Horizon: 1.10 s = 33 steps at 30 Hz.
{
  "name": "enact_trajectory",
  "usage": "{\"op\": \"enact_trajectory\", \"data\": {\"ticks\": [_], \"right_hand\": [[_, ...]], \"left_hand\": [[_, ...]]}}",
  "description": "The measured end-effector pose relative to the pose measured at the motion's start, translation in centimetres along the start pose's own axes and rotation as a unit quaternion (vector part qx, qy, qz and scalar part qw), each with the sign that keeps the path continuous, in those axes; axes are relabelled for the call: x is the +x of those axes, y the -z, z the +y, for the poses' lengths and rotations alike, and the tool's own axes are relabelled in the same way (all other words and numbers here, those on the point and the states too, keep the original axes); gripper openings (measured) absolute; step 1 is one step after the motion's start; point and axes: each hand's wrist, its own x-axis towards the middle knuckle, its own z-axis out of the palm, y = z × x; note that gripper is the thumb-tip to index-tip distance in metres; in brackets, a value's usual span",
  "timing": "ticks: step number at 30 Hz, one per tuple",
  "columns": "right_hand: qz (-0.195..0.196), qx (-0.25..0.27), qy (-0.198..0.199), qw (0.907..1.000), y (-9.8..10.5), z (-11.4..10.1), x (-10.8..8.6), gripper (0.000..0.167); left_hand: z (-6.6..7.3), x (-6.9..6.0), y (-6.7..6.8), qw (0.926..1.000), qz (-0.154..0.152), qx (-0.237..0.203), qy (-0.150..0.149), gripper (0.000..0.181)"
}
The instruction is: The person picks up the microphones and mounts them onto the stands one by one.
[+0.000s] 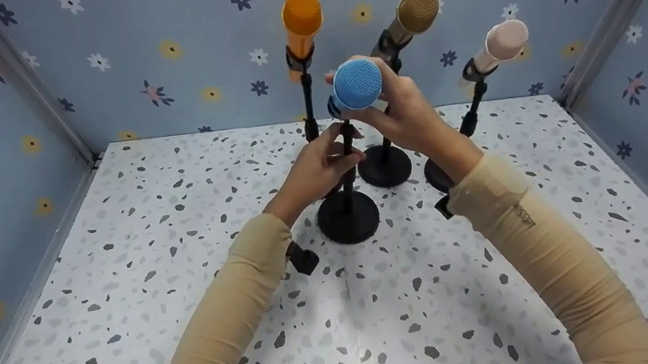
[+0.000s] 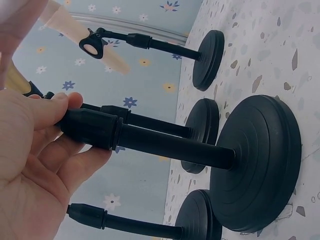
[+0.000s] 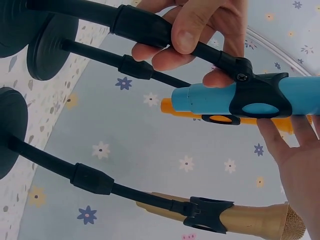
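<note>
A blue microphone (image 1: 358,84) sits in the clip (image 3: 262,97) of a black desk stand (image 1: 349,218). My right hand (image 1: 410,111) holds the microphone near its head, thumb on one side and fingers on the other. Lower down, my left hand (image 1: 315,167) grips the stand's collar (image 2: 90,129) between thumb and fingers. The stand's round base rests on the speckled surface. Behind it stand an orange microphone (image 1: 301,13) and a gold microphone (image 1: 418,11), each on its own black stand. In the right wrist view, the blue microphone's body passes through the clip.
A pale pink microphone (image 1: 506,41) on a stand is at the right, its base partly hidden by my right forearm. Flower-patterned walls (image 1: 120,64) close off the back and both sides of the speckled tabletop (image 1: 174,211).
</note>
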Motion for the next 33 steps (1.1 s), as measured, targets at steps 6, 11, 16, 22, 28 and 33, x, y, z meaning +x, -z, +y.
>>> {"op": "enact_trajectory", "data": {"ticks": [6,11,16,22,28,33], "right_hand": [[0.004,-0.003,-0.003,1.0,-0.1,0.1,-0.1,0.052],[0.012,-0.012,-0.006,0.9998,-0.3,0.1,-0.2,0.052],[0.021,-0.024,-0.01,0.9995,-0.5,0.3,-0.5,0.053],[0.044,-0.035,-0.009,0.9984,-1.0,0.7,-0.8,0.053],[0.042,-0.031,-0.006,0.9986,-1.1,0.7,-0.8,0.053],[0.016,-0.02,-0.007,0.9996,-0.3,0.2,-0.7,0.057]], "left_hand": [[0.2,0.0,0.1,1.0,0.002,0.006,0.001,0.039],[0.2,-0.1,0.1,1.0,-0.002,0.003,0.006,0.039],[0.1,-0.1,0.0,0.9999,-0.002,-0.002,0.012,0.037],[0.1,0.0,-0.1,1.0,0.003,-0.001,0.006,0.037],[0.1,0.0,-0.1,0.9999,0.002,0.013,0.001,0.036],[0.1,-0.1,0.1,1.0,-0.001,0.009,-0.001,0.035]]}}
